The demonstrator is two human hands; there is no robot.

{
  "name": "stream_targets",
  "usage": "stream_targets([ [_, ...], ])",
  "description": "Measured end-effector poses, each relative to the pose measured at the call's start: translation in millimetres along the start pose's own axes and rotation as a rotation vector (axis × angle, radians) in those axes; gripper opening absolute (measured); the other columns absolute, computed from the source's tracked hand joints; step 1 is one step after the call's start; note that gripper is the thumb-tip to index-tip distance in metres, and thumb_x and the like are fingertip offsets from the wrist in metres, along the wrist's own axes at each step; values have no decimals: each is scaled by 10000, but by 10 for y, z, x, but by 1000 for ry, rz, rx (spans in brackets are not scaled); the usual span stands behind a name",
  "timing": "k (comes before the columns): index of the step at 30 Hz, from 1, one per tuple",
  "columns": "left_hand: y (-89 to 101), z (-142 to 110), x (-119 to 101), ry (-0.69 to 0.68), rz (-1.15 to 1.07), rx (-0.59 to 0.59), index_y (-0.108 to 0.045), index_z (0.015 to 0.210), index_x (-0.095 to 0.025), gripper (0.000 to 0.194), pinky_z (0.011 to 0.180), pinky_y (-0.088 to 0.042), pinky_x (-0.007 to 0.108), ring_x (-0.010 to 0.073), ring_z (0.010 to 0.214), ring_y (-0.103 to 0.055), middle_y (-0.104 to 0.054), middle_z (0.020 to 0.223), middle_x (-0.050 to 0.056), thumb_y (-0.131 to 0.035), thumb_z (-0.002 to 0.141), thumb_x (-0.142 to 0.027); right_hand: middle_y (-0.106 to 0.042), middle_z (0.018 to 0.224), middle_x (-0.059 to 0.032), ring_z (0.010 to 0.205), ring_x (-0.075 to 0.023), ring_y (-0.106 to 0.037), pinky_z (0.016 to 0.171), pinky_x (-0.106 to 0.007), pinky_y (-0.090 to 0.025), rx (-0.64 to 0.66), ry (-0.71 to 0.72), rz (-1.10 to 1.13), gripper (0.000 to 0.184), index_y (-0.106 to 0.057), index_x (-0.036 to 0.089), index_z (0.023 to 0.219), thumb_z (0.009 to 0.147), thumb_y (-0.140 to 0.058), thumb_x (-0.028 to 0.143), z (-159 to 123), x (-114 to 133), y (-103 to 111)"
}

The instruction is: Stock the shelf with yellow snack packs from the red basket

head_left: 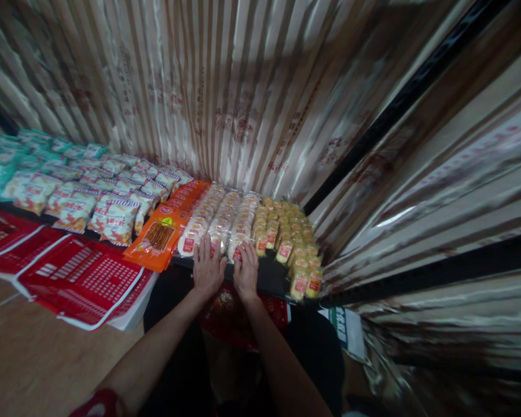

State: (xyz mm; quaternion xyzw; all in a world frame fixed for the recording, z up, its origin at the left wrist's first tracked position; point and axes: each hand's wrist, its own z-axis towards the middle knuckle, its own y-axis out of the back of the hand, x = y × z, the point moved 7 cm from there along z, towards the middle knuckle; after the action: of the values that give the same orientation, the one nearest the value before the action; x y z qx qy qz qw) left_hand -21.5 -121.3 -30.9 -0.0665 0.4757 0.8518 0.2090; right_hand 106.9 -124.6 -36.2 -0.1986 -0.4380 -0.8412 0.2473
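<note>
Teal-and-white snack packets (6, 174) crowd the far left of a black shelf (273, 275), their print too blurred to read. Next to them, white snack bags (113, 217) with striped top edges stand in close ranks, orange-toned food pictured on their fronts. Below the shelf edge, red printed bags (76, 278) with white trim hang over the tiled floor (24, 347). An orange packet (156, 237) comes next, tilted over the front edge, brown sticks showing on its face.

At center, your left hand (209, 269) lies open, palm down, fingers spread over the front of the pale wrapped biscuits (217, 211), which run back in three rows under clear film with red labels. Just beside it, your right hand (245, 272) is also open, its fingers slightly bent and touching the front of the third row; whether the fingertips press or merely rest, you cannot tell from this view. A red package (226, 315) shows below, between your forearms.

To the right, yellow wrapped cakes (297, 237) with red labels stand in staggered rows, near a slanting black post (373, 133). Lower right, a green-and-white packet (349, 333) sits beneath the shelf's end.
</note>
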Motion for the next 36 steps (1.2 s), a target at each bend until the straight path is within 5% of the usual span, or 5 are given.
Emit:
stream_targets([
  [13, -18, -25, 13, 77, 13, -70, -336, 1392, -73, 531, 1102, -232, 558, 324, 1418, -27, -194, 1509, 227, -427, 901, -254, -337, 1480, -147, 1426, -252, -120, 1104, -490, -214, 116, -5, -163, 474, -409, 116, 1376, 934, -302, 252, 141, 4, -140],
  [19, -81, 2, 6, 57, 76, 14, -334, 1384, -17, 546, 1109, -227, 541, 341, 1411, -60, -240, 1474, 276, -423, 910, -272, -184, 1541, -117, 1436, -235, -22, 1117, -473, -190, 245, -57, -275, 506, -280, 119, 1443, 951, -235, 230, 150, 7, -226],
  [28, -83, 27, -7, 80, 99, 63, -350, 1390, -51, 541, 1119, -210, 527, 324, 1405, -149, -266, 1472, 253, -421, 907, -284, -180, 1546, -94, 1435, -224, -26, 1117, -466, -201, 258, -70, -291, 520, -232, 140, 1461, 955, -216, 257, 149, -10, -235],
  [36, -35, -9, 30, 90, 23, -15, -370, 1386, -75, 519, 1123, -198, 528, 305, 1417, -109, -249, 1488, 226, -417, 913, -284, -114, 1560, -95, 1436, -251, -17, 1119, -480, -195, 273, -98, -271, 539, -213, 179, 1468, 962, -242, 360, 154, -14, -221],
])
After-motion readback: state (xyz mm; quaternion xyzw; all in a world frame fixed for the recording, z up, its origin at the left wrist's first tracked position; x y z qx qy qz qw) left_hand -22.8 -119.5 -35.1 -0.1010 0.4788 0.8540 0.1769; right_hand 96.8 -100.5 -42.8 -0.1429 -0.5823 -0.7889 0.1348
